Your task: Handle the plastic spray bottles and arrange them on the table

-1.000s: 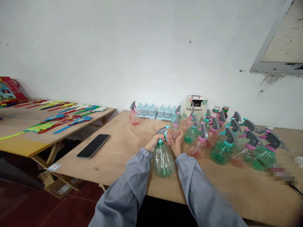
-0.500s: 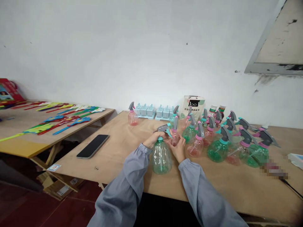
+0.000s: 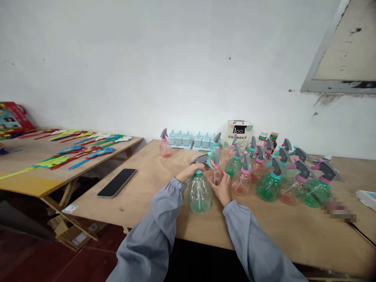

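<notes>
A clear green spray bottle (image 3: 199, 196) with a grey and teal head stands upright just in front of me. My left hand (image 3: 190, 172) is closed around its neck, and its fingers reach toward the teal trigger. Right behind it is a pink spray bottle (image 3: 216, 176) with a grey head. My right hand (image 3: 222, 188) is around that pink bottle, thumb across the near side and fingers along the right side; the fingertips are partly hidden. To the right stands a group of several green and pink spray bottles (image 3: 268, 190).
A lone pink spray bottle (image 3: 165, 149) stands at the back left beside pale blue ice-pop moulds (image 3: 188, 140). A phone (image 3: 116, 183) lies on the left of the table. A paper bag (image 3: 237, 135) leans on the wall. Colourful hand-shaped clappers (image 3: 100, 152) cover the neighbouring table.
The view has shifted slightly. The green bottle's base sits a little higher in the picture. Both hands keep nearly the same pose and place.
</notes>
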The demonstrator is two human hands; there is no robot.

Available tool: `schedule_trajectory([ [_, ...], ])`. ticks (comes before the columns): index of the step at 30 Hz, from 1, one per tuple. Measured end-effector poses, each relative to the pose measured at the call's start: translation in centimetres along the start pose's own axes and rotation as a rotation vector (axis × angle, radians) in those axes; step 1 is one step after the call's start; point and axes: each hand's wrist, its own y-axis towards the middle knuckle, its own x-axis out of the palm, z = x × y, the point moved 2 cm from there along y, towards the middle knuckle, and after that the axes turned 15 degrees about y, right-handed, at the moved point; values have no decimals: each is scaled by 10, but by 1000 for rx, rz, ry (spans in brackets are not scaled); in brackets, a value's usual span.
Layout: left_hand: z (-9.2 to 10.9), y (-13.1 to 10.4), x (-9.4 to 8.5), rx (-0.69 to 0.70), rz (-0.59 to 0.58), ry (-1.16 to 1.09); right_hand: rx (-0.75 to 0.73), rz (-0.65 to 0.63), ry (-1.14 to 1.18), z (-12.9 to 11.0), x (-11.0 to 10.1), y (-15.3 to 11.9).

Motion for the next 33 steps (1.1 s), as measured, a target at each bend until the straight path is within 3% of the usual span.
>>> schedule_trajectory([
  [7, -4, 0, -6, -38, 68, 115, 10, -6, 5, 0, -1, 1],
  [13, -1, -12, -27, 75, 231, 335, 9, 0, 1, 1, 0, -1],
  [16, -3, -28, -55, 53, 384, 496, 1, 10, 1, 1, 0, -2],
  [20, -12, -55, -112, -34, 672, 648, -13, 12, 8, 1, 0, -2],
  [26, -32, -81, -193, -73, 856, 660, -21, 9, -2, 2, 1, -2],
  [29, -37, -86, -211, -67, 867, 630, -19, -5, -3, 3, 1, -2],
  [33, -37, -89, -218, -80, 891, 664, -16, -4, -5, 3, 1, -2],
])
